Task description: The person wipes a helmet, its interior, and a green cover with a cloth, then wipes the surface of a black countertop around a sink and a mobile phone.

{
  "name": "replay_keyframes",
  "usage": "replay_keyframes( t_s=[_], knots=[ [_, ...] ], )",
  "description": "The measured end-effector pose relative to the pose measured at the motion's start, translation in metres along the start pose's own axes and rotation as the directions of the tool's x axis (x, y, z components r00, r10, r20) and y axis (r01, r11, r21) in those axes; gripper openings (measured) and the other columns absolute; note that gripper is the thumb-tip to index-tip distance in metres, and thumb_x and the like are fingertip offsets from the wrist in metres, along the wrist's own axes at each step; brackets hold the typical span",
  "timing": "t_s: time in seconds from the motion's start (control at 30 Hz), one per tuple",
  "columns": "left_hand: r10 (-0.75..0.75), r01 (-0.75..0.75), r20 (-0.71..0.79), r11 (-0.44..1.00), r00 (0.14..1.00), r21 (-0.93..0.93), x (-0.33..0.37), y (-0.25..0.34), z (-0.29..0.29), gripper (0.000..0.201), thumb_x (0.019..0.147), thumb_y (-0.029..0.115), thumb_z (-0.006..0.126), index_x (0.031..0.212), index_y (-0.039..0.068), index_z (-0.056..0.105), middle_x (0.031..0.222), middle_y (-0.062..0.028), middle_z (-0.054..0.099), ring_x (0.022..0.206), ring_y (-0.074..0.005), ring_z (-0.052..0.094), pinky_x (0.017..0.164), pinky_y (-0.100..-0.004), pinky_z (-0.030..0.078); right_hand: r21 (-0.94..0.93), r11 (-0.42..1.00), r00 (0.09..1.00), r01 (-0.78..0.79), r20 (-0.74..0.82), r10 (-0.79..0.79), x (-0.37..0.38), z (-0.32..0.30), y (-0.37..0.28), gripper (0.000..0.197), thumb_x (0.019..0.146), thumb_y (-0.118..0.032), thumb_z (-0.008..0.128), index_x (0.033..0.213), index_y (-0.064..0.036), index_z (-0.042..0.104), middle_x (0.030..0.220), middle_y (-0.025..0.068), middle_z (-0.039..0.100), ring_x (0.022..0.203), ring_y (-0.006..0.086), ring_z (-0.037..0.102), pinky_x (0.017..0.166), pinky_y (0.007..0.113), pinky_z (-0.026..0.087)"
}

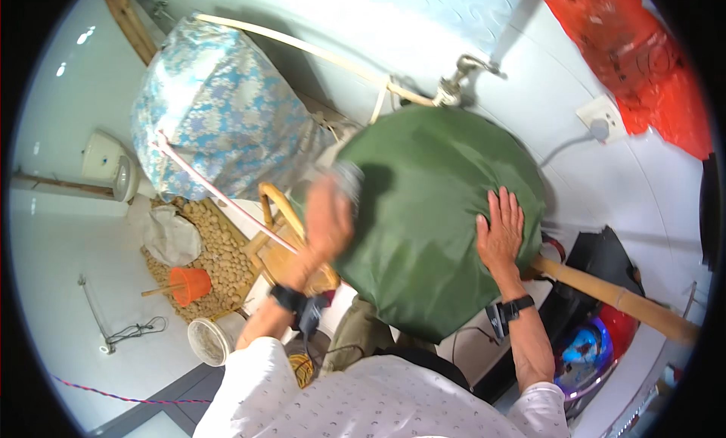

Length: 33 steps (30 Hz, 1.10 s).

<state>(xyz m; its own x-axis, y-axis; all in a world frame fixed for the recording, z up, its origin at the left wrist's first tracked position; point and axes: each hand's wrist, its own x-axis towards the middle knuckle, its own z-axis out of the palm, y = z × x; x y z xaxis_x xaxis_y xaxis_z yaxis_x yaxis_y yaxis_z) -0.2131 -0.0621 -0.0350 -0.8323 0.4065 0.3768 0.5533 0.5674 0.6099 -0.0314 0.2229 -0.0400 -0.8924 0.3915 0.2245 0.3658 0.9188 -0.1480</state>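
A large rounded thing under a green fabric cover (435,241) stands right in front of me and fills the middle of the view. My right hand (501,232) lies flat on its right side, fingers spread. At the cover's left edge is my left hand (330,220), blurred by motion. Its fingers are closed on a grey wad (349,182) that looks like a cloth and touches the green fabric. What lies under the cover is hidden.
Behind on the left is a bulky thing under a blue floral cover (219,109). A wooden chair (281,245), potatoes (219,237), an orange bucket (189,285) and a white bucket (212,341) are at left. A tap (454,82), red plastic bags (631,52) and a bamboo pole (612,296) are at right.
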Motion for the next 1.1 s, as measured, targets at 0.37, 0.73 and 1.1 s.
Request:
replay_keyframes(
  t_s=[0.37, 0.73, 1.1],
  knots=[
    [-0.015, -0.030, 0.192, 0.972, 0.981, 0.231, -0.026, 0.005, 0.008, 0.041, 0.087, 0.030, 0.056, 0.124, 0.012, 0.052, 0.136, -0.0225, 0.041, 0.124, -0.0385, 0.039, 0.102, -0.0540, 0.030, -0.002, 1.000, 0.999, 0.000, 0.050, 0.001, -0.002, -0.002, 0.000, 0.053, 0.090, -0.027, 0.047, 0.138, -0.0064, 0.038, 0.146, 0.0154, 0.033, 0.135, 0.0357, 0.027, 0.110, 0.050, 0.019],
    [-0.420, 0.405, -0.189, 0.908, 0.888, -0.109, -0.024, -0.038, -0.028, 0.039, 0.092, 0.019, 0.049, 0.122, -0.004, 0.048, 0.120, -0.0276, 0.051, 0.110, -0.0429, 0.050, 0.094, -0.0449, 0.041, 0.001, 1.000, 0.999, 0.011, 0.032, -0.011, -0.002, 0.000, -0.002, 0.051, 0.090, -0.026, 0.046, 0.136, -0.0043, 0.039, 0.145, 0.0168, 0.033, 0.134, 0.0367, 0.028, 0.109, 0.050, 0.020],
    [0.009, -0.030, 0.158, 0.991, 0.987, 0.128, -0.076, 0.019, 0.007, 0.039, 0.080, 0.025, 0.063, 0.115, 0.010, 0.054, 0.135, -0.0205, 0.041, 0.125, -0.0416, 0.037, 0.102, -0.0572, 0.027, -0.023, 0.998, 0.998, 0.060, 0.003, -0.060, -0.003, 0.009, 0.008, 0.050, 0.093, -0.029, 0.045, 0.139, -0.0086, 0.038, 0.146, 0.0148, 0.034, 0.134, 0.0351, 0.029, 0.109, 0.048, 0.022]
  ],
)
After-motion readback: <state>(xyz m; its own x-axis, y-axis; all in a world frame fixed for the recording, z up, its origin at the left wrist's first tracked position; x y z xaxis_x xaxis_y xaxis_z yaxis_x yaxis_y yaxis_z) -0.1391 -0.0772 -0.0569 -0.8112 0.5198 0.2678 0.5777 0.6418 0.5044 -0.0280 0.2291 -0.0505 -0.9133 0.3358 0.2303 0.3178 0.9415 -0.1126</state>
